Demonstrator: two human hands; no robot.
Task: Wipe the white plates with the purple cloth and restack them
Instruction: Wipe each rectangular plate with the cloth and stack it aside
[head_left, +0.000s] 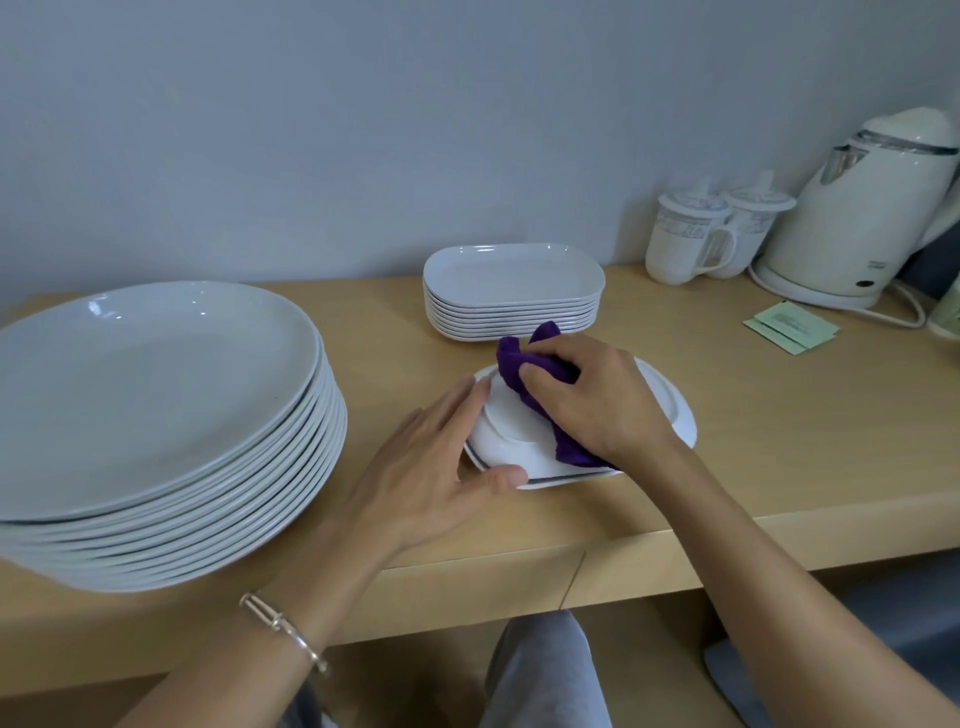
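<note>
Plate: white, upside down on the worktop, front centre. Cloth: purple, bunched in my right hand, fingers curled round it, pressed on the plate's underside. Left hand: fingers straight, resting against the plate's left rim. Round stack at left; oblong stack behind.

A plain pale grey-blue wall rises behind a light wood counter, evenly and softly lit. Against the wall at the counter's far right corner stand a white electric kettle and two lidded mugs, side by side.
</note>
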